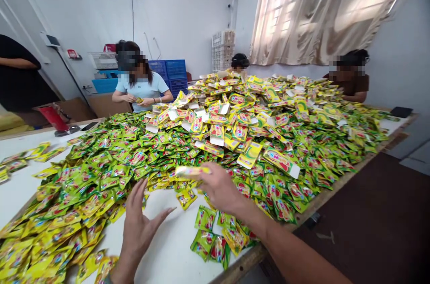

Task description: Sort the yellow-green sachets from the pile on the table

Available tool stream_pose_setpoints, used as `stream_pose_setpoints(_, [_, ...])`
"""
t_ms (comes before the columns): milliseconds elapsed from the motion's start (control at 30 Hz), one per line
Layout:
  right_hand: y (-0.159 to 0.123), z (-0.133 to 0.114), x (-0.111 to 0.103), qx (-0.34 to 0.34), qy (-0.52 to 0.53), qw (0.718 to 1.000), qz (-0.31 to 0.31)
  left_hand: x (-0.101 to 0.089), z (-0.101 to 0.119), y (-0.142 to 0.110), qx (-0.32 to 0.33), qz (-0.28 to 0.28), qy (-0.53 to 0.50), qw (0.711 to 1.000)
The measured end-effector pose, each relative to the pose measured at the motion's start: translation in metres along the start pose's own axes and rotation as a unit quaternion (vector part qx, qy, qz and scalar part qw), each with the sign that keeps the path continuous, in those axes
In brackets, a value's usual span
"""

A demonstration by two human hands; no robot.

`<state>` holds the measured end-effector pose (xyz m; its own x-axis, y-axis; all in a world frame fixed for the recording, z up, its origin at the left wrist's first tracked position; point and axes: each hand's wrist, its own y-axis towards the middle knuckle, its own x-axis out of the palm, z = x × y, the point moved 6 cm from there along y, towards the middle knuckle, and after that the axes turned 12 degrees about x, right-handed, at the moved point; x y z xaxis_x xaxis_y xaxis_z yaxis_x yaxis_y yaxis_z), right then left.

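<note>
My right hand (218, 187) grips a small flat yellow box (192, 171), smeared a little by motion, above the table. To its left my left hand (143, 221) is raised with thumb and fingers spread, holding nothing. Below my right hand lie several green sachets (204, 241) and a yellow sachet (186, 197) on the white tabletop (164, 248). Behind both hands rises a heap of yellow folded boxes (248, 155), some with white end flaps open, resting on a wide pile of green sachets (114, 154).
Yellow sachets (47, 248) spread along the left front. A red cylindrical object (52, 117) stands at the left edge. Across the table sit a person in light blue (143, 89), handling a sachet, and others behind the heap. Blue crates (176, 71) stand by the wall.
</note>
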<state>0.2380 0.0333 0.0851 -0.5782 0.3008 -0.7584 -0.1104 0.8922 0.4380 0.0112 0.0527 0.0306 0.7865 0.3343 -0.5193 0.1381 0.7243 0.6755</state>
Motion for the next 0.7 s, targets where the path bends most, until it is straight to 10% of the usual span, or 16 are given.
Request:
stream_pose_setpoints(100, [-0.003,-0.027,0.051,-0.056,0.065,0.986,-0.143,0.001,0.008,0.001,0.108,-0.096,0.071,0.987])
stream_pose_setpoints(233, [0.010,-0.027,0.089,-0.012,0.218,0.961,-0.168,0.016,-0.020,-0.016,-0.022,-0.287,0.015,0.958])
stream_pose_setpoints(433, [0.033,0.024,0.099,0.250,0.353,0.899,-0.067,0.017,-0.036,-0.020,-0.179,-0.231,-0.137,0.947])
stream_pose_setpoints(700, [0.028,0.033,0.104,0.279,0.204,0.927,-0.143,0.027,-0.035,-0.026,-0.264,-0.187,-0.250,0.913])
